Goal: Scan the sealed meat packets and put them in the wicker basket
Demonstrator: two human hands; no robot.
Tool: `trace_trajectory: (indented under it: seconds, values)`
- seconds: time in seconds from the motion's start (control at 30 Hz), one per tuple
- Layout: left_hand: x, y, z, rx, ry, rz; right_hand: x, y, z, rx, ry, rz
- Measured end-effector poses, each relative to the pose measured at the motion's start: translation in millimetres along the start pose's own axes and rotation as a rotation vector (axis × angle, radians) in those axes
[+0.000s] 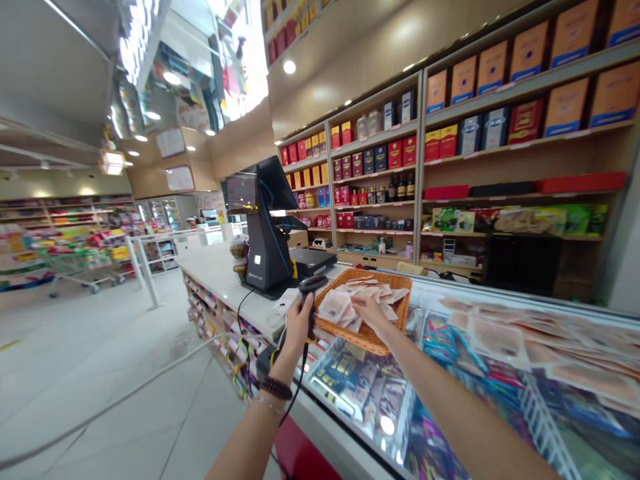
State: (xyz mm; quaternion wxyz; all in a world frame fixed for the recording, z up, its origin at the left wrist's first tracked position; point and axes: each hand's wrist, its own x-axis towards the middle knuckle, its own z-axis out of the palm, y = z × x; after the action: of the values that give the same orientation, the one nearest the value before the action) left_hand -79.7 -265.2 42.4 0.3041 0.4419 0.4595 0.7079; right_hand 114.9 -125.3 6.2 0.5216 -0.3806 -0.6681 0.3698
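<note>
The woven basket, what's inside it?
The woven basket holds a pile of flat pinkish packets, and the right hand is on them. The basket's bottom can't be seen because the packets cover it.

Left hand [297, 327] closed, right hand [369, 310] outstretched

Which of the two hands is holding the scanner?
The left hand grips the black corded barcode scanner; the right hand only touches pale flat packets in the woven wicker basket.
</note>
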Motion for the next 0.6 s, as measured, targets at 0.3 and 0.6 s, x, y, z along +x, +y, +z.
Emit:
trace_trajectory:
  seconds: [0.3,0.6]
  values:
    - [-26.7,1.1,63.7,-0.053,-0.209,-0.075,-42.5,17.7,-138.2,-0.256,0.253,-0.045]
    - [-68.5,-10.1,178.7,-0.219,-0.513,-0.119,-114.7,3.6,-311.3,-0.499,0.625,0.14]
